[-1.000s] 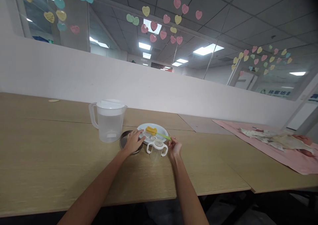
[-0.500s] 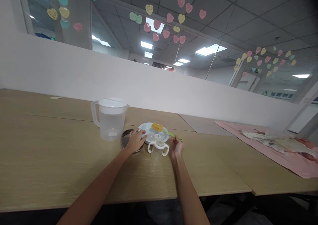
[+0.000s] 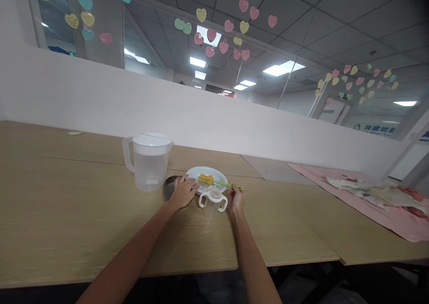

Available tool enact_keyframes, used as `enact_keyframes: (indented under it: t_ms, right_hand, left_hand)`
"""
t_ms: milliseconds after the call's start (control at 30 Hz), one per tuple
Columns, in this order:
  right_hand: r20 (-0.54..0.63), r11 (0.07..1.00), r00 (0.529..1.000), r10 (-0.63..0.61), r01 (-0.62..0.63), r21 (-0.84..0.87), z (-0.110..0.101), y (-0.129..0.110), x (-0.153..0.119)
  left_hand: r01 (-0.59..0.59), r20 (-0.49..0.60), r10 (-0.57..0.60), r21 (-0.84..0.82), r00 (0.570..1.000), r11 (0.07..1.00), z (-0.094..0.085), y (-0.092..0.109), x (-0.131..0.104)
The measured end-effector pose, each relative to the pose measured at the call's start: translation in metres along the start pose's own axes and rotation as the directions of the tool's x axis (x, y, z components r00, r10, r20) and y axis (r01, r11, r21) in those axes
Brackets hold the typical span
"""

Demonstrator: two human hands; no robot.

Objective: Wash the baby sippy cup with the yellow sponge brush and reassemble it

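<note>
My right hand (image 3: pixel 237 200) is closed around the green handle of a bottle brush (image 3: pixel 231 185). The brush's yellow sponge head (image 3: pixel 205 179) lies over a white plate (image 3: pixel 191 172), low against its inside. With fingers spread, my left hand (image 3: pixel 183 192) rests at the plate's left rim; whether it presses on the rim is hard to see. Under that hand, partly covered, is a round dark metal dish (image 3: pixel 168 188). In front of the plate, between my hands, stands a clear cup (image 3: pixel 212 208) with two white handles.
A translucent lidded pitcher (image 3: pixel 151 163) stands left of the dish. A pink cloth (image 3: pixel 378 219) with crumpled items covers the right part of the wooden table (image 3: pixel 83 214). Behind runs a white wall (image 3: pixel 100 98) below glass. A small pale flat piece (image 3: pixel 75 133) lies far left.
The sponge head has moved left and down onto the plate, and the handle lies flatter. My left hand's fingers have shifted slightly at the plate's rim. The cup has stayed put.
</note>
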State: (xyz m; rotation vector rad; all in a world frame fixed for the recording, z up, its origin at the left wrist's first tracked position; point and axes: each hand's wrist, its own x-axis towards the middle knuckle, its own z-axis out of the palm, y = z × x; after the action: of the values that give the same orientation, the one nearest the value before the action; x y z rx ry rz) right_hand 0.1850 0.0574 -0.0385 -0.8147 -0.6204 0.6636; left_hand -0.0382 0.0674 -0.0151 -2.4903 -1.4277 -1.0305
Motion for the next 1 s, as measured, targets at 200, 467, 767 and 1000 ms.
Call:
enact_keyframes:
  t_ms: [200,467,767,1000]
  right_hand:
    - [-0.054,0.998,0.998,0.044,-0.041,0.047,-0.001,-0.004,0.001]
    - [-0.011,0.995,0.997,0.079,-0.078,0.055,-0.003,-0.005,0.002]
    - [0.087,0.956,0.961,0.262,-0.271,0.116,0.0,0.003,0.0]
    - [0.065,0.903,0.952,0.298,-0.303,0.304,-0.003,-0.009,0.005]
  left_hand:
    - [-0.028,-0.013,0.027,-0.039,1.0,0.999,-0.004,0.002,0.0]
    - [-0.029,-0.008,0.029,-0.071,1.0,0.997,-0.005,0.002,-0.001]
    - [-0.021,-0.03,0.019,-0.083,0.999,0.996,0.002,-0.004,0.0]
    - [-0.172,-0.144,0.14,-0.24,0.98,0.955,-0.016,0.011,0.001]
